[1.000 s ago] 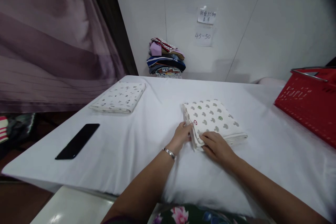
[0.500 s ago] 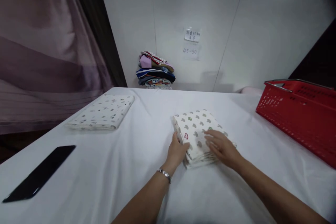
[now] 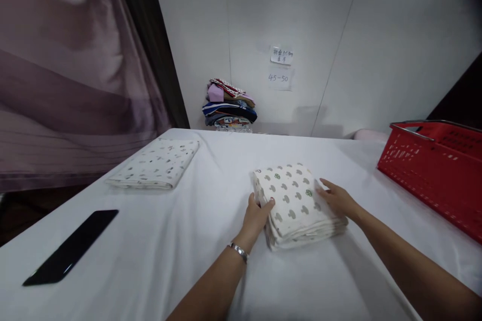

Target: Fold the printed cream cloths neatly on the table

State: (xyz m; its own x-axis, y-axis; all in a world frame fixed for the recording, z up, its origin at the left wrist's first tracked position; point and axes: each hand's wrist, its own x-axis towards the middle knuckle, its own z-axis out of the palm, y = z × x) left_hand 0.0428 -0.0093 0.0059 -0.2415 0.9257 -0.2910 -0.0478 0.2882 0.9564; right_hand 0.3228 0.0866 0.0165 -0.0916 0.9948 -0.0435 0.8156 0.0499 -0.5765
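A thick folded cloth (image 3: 288, 194), off-white with grey mushrooms and a few green and red prints, lies in front of me on the white-covered table. My left hand (image 3: 256, 215) grips its left edge, thumb on top and the other fingers along the side, partly hidden. At the right edge, my right hand (image 3: 338, 200) touches the cloth with its fingers stretched out and slightly apart. The layered edges of the cloth face me.
Another folded printed cloth (image 3: 158, 163) lies at the table's left, with a black phone-like slab (image 3: 73, 247) nearer me. A red basket (image 3: 433, 170) stands at the right. Beyond the far edge is a pile of folded fabrics (image 3: 229, 105) against the wall.
My right hand has slid from the top of the cloth out to its right edge. The left hand keeps its place at the left edge. The view has shifted slightly.
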